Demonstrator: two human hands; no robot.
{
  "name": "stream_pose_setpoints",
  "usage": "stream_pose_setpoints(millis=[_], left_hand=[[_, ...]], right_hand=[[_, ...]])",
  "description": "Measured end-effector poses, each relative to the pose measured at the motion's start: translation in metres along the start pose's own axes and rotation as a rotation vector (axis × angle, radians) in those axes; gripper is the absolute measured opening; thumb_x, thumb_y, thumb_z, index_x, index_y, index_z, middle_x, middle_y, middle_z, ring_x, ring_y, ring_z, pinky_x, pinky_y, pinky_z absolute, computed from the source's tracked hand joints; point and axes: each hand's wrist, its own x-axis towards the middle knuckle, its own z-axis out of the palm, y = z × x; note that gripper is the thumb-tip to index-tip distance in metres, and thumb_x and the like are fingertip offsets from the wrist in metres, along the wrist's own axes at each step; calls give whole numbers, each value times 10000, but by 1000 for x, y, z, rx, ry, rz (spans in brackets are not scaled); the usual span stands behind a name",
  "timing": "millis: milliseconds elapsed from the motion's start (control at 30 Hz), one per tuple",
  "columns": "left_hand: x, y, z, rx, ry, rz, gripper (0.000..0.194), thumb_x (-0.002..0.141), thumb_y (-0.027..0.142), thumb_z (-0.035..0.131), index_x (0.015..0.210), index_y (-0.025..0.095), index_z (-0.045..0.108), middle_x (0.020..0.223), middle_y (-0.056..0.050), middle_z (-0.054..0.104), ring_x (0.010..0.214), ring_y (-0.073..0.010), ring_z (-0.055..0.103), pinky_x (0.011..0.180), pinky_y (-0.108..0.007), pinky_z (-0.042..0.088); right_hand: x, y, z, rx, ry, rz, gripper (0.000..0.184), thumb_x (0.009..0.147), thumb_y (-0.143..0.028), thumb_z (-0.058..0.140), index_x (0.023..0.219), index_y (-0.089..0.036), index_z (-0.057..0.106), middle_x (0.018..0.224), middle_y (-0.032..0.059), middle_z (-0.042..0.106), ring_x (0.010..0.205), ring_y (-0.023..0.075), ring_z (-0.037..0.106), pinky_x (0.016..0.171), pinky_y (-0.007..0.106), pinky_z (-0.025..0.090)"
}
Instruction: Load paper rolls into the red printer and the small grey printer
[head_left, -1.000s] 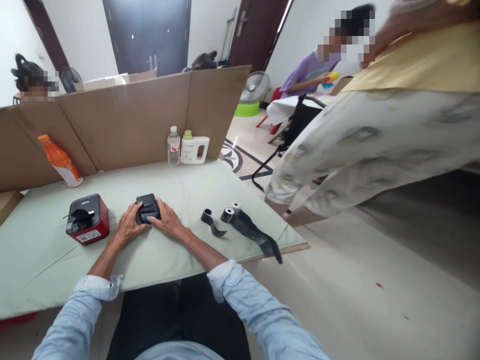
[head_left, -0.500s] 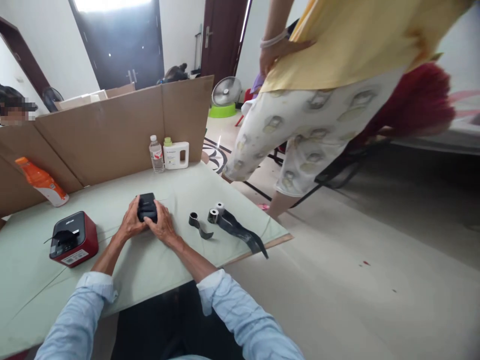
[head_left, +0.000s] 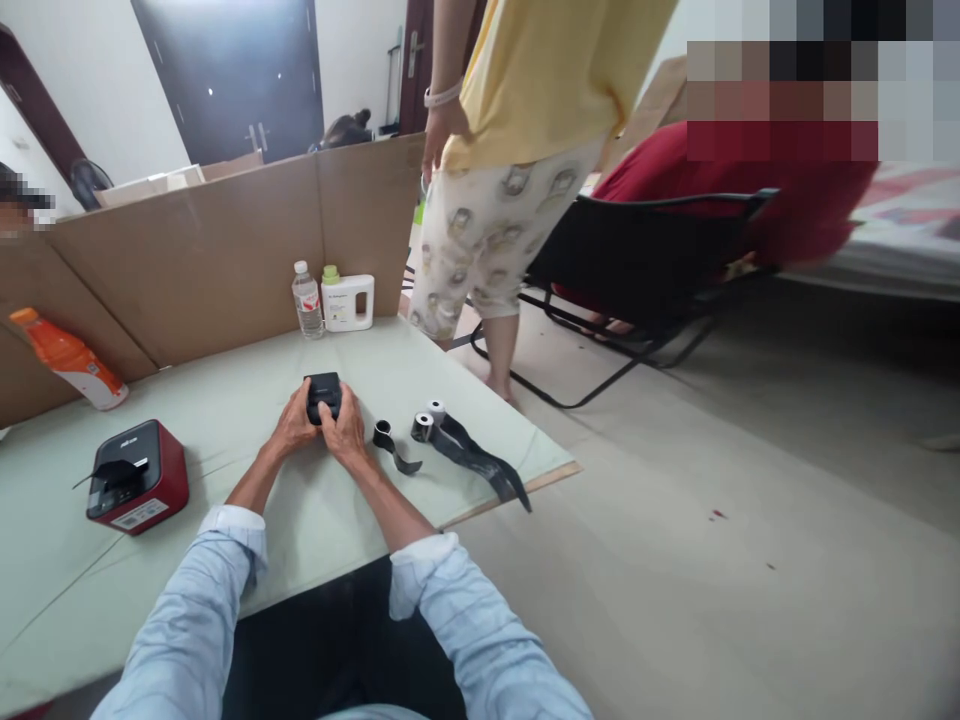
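Between my two hands is a small black box-shaped device [head_left: 323, 386], much like a portable printer. My left hand [head_left: 295, 420] wraps round its left side. My right hand [head_left: 344, 425] grips the right side, the thumb on its near face. Just right of my right hand lies a small roll [head_left: 383, 430] with a black strip curling off it. Beyond it stand two more rolls, a nearer one [head_left: 422, 427] and a farther one [head_left: 436, 408], with long black strips [head_left: 491, 465] trailing toward the table edge. A red and black printer-like box [head_left: 142, 475] sits left of my hands.
A cardboard panel [head_left: 240, 240] closes the back of the pale green table [head_left: 247, 395]. Before it stand an orange bottle [head_left: 67, 355], a clear bottle [head_left: 307, 302] and a white jug [head_left: 349, 302]. A person in a yellow top [head_left: 540, 90] stands beyond the right corner, near a black chair [head_left: 637, 250].
My hands have shifted right with the black device, closer to the rolls. The person in yellow has moved away and left, uncovering the black chair. The view has shifted slightly.
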Motion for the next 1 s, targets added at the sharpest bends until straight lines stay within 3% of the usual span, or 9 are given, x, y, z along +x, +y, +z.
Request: stream_pose_setpoints(millis=[233, 333, 433, 500, 667, 733, 800, 900, 1000], left_hand=[[0, 9, 18, -43, 116, -72, 923, 839, 383, 731, 1635, 122, 344, 1600, -246, 492, 1503, -398, 458, 1259, -568, 379], [-3, 14, 25, -30, 129, -73, 824, 924, 383, 627, 1639, 95, 335, 1595, -261, 479, 1507, -369, 452, 1273, -544, 356], [-7, 17, 25, -30, 110, -59, 712, 989, 326, 489, 1643, 94, 331, 1599, -253, 465, 1509, -329, 459, 1270, -515, 366], [-10, 18, 19, -26, 84, -42, 688, 982, 311, 493, 1633, 128, 369, 1610, -224, 467, 1522, -314, 449, 1272, -508, 369], [-34, 30, -28, 101, -47, 2, 521, 884, 212, 567, 1395, 206, 666, 1387, -130, 704, 1334, -305, 626, 1196, -496, 478], [-56, 40, -56, 221, -95, -89, 442, 850, 186, 587, 1262, 213, 745, 1226, -129, 774, 1191, -333, 701, 1118, -521, 537], [-85, 55, -84, 256, -86, -86, 423, 859, 233, 624, 1263, 226, 748, 1238, -118, 776, 1195, -340, 704, 1124, -529, 536], [-131, 80, -129, 187, 65, -19, 428, 911, 351, 649, 1322, 257, 720, 1312, -81, 749, 1219, -312, 696, 1117, -511, 561], [-172, 93, -176, 286, 448, -8, 480, 888, 363, 705, 1358, 264, 692, 1366, -83, 705, 1327, -334, 629, 1181, -551, 510]], right_hand=[[5, -5, -1, 22, 59, -40, 676, 1025, -418, 464, 1618, -119, 336, 1609, 233, 455, 1520, 331, 410, 1248, 560, 370], [4, -9, -7, -26, 84, -50, 655, 1036, -430, 439, 1599, -101, 374, 1614, 241, 440, 1534, 334, 382, 1255, 565, 354], [-1, -21, -15, -59, 78, -142, 637, 1030, -418, 448, 1571, -83, 426, 1610, 250, 439, 1526, 352, 372, 1264, 583, 322], [-8, -30, -21, -74, 20, -251, 589, 1030, -383, 447, 1553, -113, 474, 1589, 225, 472, 1506, 350, 389, 1267, 579, 308], [-30, -48, -24, -98, -172, -458, 431, 1060, -302, 413, 1399, -161, 639, 1446, 184, 599, 1371, 331, 509, 1192, 510, 387], [-37, -49, -20, -134, -248, -485, 381, 1067, -270, 416, 1323, -160, 675, 1324, 179, 657, 1256, 308, 574, 1108, 458, 449], [-42, -48, -16, -196, -376, -505, 302, 1057, -229, 457, 1207, -174, 714, 1163, 150, 696, 1123, 279, 618, 1004, 400, 490], [-45, -44, -13, -288, -511, -523, 214, 1034, -185, 523, 999, -201, 734, 1048, 114, 696, 1014, 251, 622, 918, 356, 492], [-47, -42, -13, -314, -518, -526, 202, 1024, -166, 546, 946, -208, 727, 1050, 104, 689, 1016, 241, 613, 917, 345, 479]])
